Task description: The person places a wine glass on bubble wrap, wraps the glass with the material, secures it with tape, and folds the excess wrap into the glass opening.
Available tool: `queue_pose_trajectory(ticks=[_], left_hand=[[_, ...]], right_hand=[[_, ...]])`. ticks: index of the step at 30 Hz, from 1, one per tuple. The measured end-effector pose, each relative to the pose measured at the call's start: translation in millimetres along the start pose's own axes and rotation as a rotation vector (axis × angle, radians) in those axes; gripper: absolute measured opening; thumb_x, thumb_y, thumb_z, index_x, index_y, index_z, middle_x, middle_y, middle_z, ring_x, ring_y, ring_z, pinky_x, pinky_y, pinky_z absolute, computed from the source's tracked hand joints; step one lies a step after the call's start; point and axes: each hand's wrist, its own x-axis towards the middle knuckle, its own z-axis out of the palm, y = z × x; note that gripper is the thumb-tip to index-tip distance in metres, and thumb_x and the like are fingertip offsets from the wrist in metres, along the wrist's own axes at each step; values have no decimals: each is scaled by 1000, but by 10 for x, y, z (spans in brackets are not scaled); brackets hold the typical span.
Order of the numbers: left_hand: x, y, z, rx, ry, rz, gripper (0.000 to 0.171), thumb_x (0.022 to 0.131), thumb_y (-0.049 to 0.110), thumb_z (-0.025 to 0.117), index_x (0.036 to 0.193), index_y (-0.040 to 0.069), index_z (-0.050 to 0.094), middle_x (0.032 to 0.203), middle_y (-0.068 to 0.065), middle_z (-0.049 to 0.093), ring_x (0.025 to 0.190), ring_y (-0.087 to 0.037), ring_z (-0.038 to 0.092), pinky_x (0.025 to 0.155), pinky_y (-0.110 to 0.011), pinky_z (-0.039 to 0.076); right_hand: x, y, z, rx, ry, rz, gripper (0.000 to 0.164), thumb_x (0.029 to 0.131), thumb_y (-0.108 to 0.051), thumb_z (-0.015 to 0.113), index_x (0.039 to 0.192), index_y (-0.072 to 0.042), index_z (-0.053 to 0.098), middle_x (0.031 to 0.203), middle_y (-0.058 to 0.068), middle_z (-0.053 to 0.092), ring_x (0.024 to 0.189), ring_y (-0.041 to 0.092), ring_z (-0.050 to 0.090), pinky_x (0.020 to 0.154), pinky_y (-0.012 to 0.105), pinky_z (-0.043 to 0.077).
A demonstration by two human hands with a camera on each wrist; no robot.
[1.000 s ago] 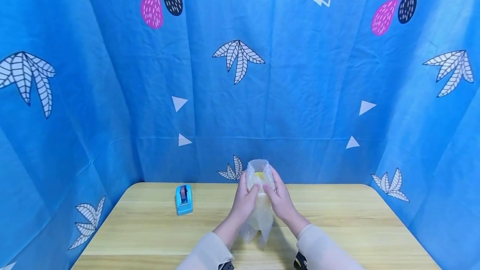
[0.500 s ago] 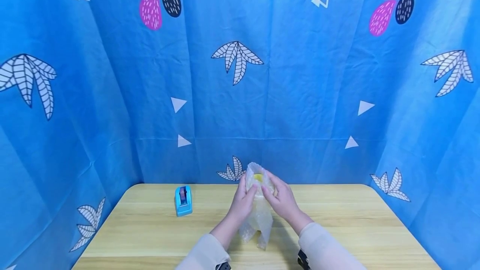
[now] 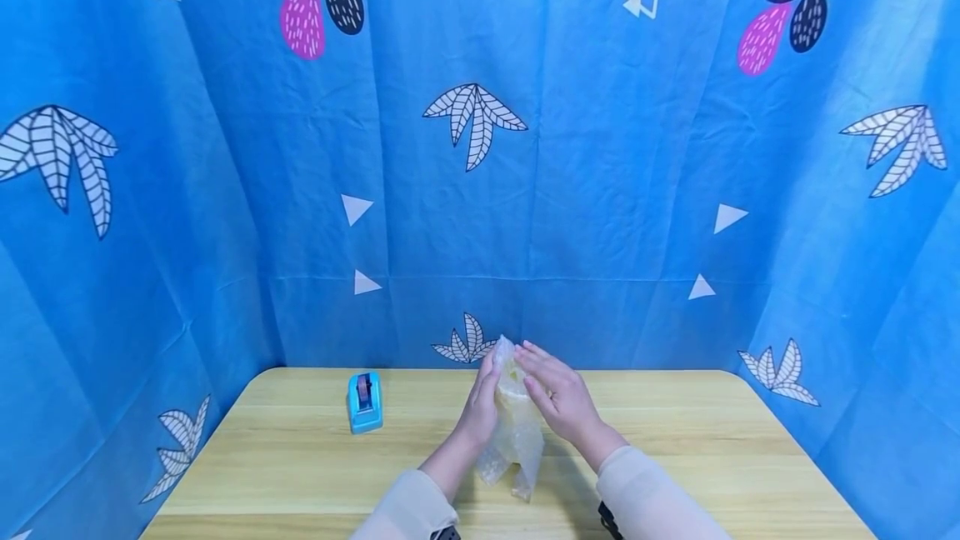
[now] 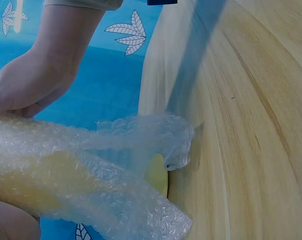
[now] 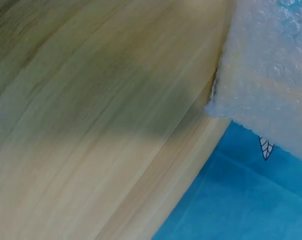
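Observation:
In the middle of the table, a yellow, roughly cylindrical object (image 4: 157, 172) stands upright inside loose bubble wrap (image 3: 517, 436). Its exact kind is hidden by the wrap. My left hand (image 3: 480, 407) lies along the left side of the wrap near the top, with extended fingers. My right hand (image 3: 561, 390) touches the upper right of the wrap, its fingers straight and slanting over the top opening. Loose corners of the bubble wrap hang down to the table in front. In the right wrist view only part of the bubble wrap (image 5: 271, 75) shows, not the hand.
A blue tape dispenser (image 3: 365, 402) stands on the wooden table (image 3: 697, 448), left of the hands. Blue patterned cloth (image 3: 600, 190) hangs behind the table and along both sides.
Both thumbs have left the front of the wrap. The right fingers have come over the top, and the raised wrap rim is now partly folded inward, covering more of the yellow top.

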Motion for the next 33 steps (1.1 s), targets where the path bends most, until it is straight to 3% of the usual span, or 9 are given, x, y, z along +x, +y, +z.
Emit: queue_pose_trajectory(ticks=[2, 9, 14, 20, 26, 29, 33], left_hand=[[5, 5, 6, 9, 7, 14, 56, 110, 30, 16, 160, 6, 9, 165, -19, 10, 151, -39, 8, 120, -59, 5], [3, 11, 36, 21, 35, 16, 54, 109, 24, 17, 159, 4, 14, 164, -21, 13, 150, -39, 11, 120, -59, 6], [4, 39, 50, 34, 28, 9, 54, 107, 21, 18, 159, 6, 13, 164, -20, 14, 150, -40, 12, 119, -62, 7], [-24, 44, 11, 196, 34, 62, 54, 107, 18, 24, 160, 10, 16, 165, -15, 18, 150, -37, 15, 118, -63, 11], [-26, 74, -22, 317, 26, 91, 56, 107, 18, 31, 161, 15, 16, 165, -9, 19, 149, -33, 20, 119, -59, 17], [-20, 83, -39, 356, 11, 80, 57, 107, 20, 32, 161, 17, 14, 165, -7, 18, 150, -32, 20, 119, -59, 18], [-4, 82, -98, 446, -30, 116, 56, 108, 22, 33, 161, 17, 15, 165, -5, 19, 150, -33, 21, 119, -58, 19]], right_hand=[[8, -8, -4, -11, 1, -16, 35, 94, -10, 60, 127, -2, 67, 132, 13, 64, 128, 30, 56, 115, 25, 31], [1, 6, 4, -37, 8, -50, 33, 96, -10, 57, 125, -2, 69, 131, 12, 65, 126, 30, 57, 109, 38, 43], [-7, 44, -3, -48, 12, -74, 32, 100, -14, 53, 126, -1, 68, 131, 12, 65, 125, 30, 58, 112, 31, 38], [-16, 65, 2, -39, 14, -82, 31, 100, -14, 54, 125, -2, 69, 130, 11, 66, 124, 29, 59, 111, 29, 39], [-62, 60, 24, 15, 26, -26, 35, 99, -10, 54, 132, -2, 64, 136, 13, 61, 129, 31, 55, 115, 27, 32], [-96, 41, 39, 55, 29, 21, 40, 100, -10, 54, 139, 0, 57, 141, 17, 56, 132, 32, 52, 116, 26, 30], [-114, -1, 49, 99, 4, 107, 46, 104, -16, 49, 147, 1, 45, 150, 19, 47, 136, 35, 45, 117, 23, 25]])
